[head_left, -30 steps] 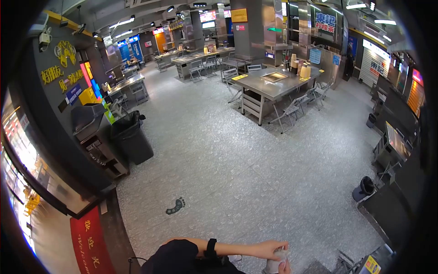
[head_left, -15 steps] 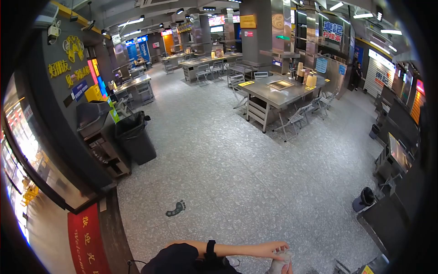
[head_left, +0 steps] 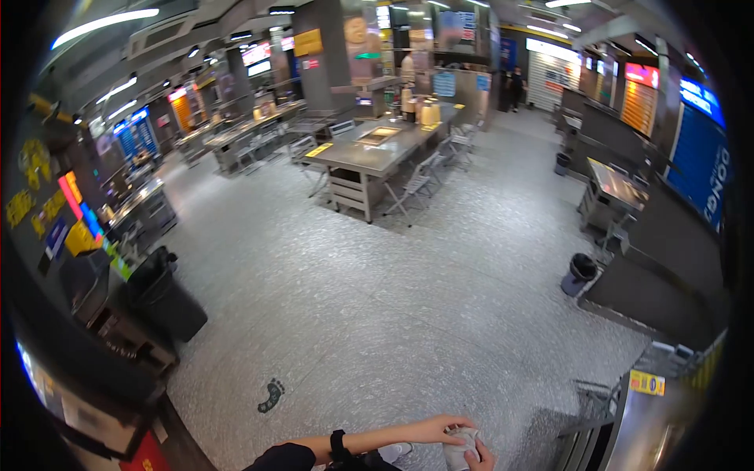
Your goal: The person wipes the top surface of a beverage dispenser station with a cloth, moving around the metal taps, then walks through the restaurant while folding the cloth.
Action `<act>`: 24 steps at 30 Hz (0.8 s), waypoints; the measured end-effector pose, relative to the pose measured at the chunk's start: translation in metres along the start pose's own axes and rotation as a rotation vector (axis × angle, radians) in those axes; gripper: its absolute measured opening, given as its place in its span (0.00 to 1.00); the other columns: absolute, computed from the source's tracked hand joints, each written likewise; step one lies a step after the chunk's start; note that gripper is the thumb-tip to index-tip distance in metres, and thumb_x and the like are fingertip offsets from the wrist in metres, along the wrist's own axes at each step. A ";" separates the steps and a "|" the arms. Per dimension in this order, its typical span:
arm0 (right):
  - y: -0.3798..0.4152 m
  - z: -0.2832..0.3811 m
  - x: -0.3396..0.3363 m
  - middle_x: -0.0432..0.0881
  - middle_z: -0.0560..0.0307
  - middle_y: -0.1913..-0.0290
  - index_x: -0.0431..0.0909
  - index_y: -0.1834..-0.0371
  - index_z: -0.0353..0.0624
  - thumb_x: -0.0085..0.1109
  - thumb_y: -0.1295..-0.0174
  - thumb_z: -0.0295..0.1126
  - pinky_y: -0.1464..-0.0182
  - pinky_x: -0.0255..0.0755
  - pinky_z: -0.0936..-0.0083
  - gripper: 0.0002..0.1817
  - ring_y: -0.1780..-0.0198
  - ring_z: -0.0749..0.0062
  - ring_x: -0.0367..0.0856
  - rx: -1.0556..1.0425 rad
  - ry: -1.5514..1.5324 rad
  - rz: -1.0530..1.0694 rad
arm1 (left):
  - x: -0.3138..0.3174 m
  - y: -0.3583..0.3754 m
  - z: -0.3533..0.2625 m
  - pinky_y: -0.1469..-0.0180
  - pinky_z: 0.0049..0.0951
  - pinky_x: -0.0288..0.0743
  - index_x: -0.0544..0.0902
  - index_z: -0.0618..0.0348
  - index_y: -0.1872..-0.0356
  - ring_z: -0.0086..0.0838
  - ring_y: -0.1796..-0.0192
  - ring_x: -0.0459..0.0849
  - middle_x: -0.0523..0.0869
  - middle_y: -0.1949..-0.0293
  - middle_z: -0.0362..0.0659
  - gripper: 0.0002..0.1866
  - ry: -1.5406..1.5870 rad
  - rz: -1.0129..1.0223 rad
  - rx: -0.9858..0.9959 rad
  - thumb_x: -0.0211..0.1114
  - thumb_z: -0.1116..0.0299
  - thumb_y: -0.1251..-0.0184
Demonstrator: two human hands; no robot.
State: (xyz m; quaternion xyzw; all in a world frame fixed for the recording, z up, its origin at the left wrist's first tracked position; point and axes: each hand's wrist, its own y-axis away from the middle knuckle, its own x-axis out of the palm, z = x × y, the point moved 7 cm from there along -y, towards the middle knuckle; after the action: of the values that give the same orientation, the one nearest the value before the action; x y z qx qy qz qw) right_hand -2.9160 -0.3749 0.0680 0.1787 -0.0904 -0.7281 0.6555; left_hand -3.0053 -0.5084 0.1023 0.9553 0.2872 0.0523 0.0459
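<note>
Bottom edge of view: left hand [head_left: 430,430], black watch on wrist, fingers curled over top of a crumpled grey-white cloth bundle [head_left: 458,450]. Right hand [head_left: 480,458] mostly cut off by frame; grips bundle from right side, fingers closed on it. Bundle held above speckled grey floor [head_left: 377,298]. Containers: black round bin [head_left: 580,274] well to the right, contents not visible; large black lined bin [head_left: 166,295] at left, contents not visible.
</note>
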 end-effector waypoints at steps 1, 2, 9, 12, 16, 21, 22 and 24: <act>0.004 0.002 -0.001 0.72 0.40 0.37 0.67 0.37 0.28 0.58 0.36 0.39 0.32 0.57 0.69 0.30 0.34 0.58 0.68 0.017 0.015 -0.006 | 0.001 -0.004 0.007 0.48 0.33 0.71 0.75 0.53 0.43 0.30 0.50 0.77 0.80 0.51 0.43 0.23 -0.019 -0.015 0.001 0.67 0.60 0.38; 0.009 0.004 -0.003 0.72 0.40 0.37 0.67 0.37 0.28 0.58 0.36 0.39 0.32 0.57 0.69 0.30 0.34 0.58 0.68 0.036 0.028 -0.017 | 0.004 -0.010 0.019 0.49 0.33 0.71 0.76 0.53 0.44 0.30 0.50 0.77 0.81 0.52 0.42 0.22 -0.036 -0.024 0.002 0.67 0.61 0.38; 0.037 0.008 -0.023 0.72 0.40 0.37 0.67 0.37 0.29 0.57 0.36 0.37 0.33 0.59 0.70 0.28 0.35 0.58 0.69 0.029 -0.058 -0.117 | 0.034 -0.032 0.012 0.49 0.32 0.71 0.78 0.54 0.46 0.29 0.52 0.79 0.82 0.53 0.43 0.20 -0.126 0.063 0.016 0.66 0.61 0.38; 0.044 -0.022 -0.032 0.72 0.40 0.38 0.67 0.36 0.29 0.56 0.35 0.35 0.33 0.58 0.71 0.27 0.36 0.59 0.69 0.054 -0.099 -0.219 | 0.046 -0.038 0.015 0.49 0.32 0.72 0.77 0.53 0.44 0.30 0.51 0.79 0.82 0.52 0.44 0.22 -0.091 0.098 0.030 0.65 0.58 0.36; 0.057 -0.036 -0.042 0.73 0.41 0.38 0.67 0.36 0.30 0.56 0.35 0.35 0.34 0.60 0.72 0.28 0.37 0.61 0.69 0.021 -0.109 -0.311 | 0.059 -0.040 0.009 0.49 0.31 0.73 0.75 0.53 0.41 0.30 0.50 0.79 0.82 0.51 0.45 0.24 -0.037 0.168 -0.008 0.64 0.54 0.34; 0.078 -0.021 -0.044 0.73 0.41 0.38 0.66 0.35 0.30 0.57 0.36 0.35 0.34 0.60 0.71 0.28 0.37 0.60 0.69 0.072 -0.120 -0.377 | 0.066 -0.043 0.018 0.50 0.30 0.75 0.74 0.55 0.41 0.29 0.49 0.79 0.81 0.51 0.46 0.24 -0.038 0.202 -0.016 0.63 0.54 0.33; 0.079 -0.032 -0.046 0.73 0.41 0.38 0.66 0.36 0.30 0.57 0.36 0.35 0.34 0.60 0.71 0.29 0.37 0.60 0.69 0.064 -0.124 -0.402 | 0.068 -0.041 0.019 0.51 0.30 0.75 0.74 0.56 0.41 0.29 0.49 0.79 0.81 0.51 0.46 0.24 -0.046 0.202 -0.004 0.63 0.55 0.34; 0.081 -0.054 -0.049 0.73 0.42 0.38 0.66 0.36 0.30 0.58 0.36 0.36 0.34 0.59 0.70 0.29 0.36 0.59 0.69 0.047 -0.134 -0.445 | 0.066 -0.038 0.010 0.51 0.30 0.76 0.75 0.57 0.42 0.30 0.49 0.79 0.81 0.51 0.46 0.23 -0.063 0.198 0.018 0.63 0.56 0.34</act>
State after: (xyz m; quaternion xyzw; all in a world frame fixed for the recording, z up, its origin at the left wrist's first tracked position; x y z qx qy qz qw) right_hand -2.8170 -0.3312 0.0544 0.1605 -0.1089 -0.8626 0.4673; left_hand -2.9701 -0.4409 0.0929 0.9806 0.1903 0.0241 0.0411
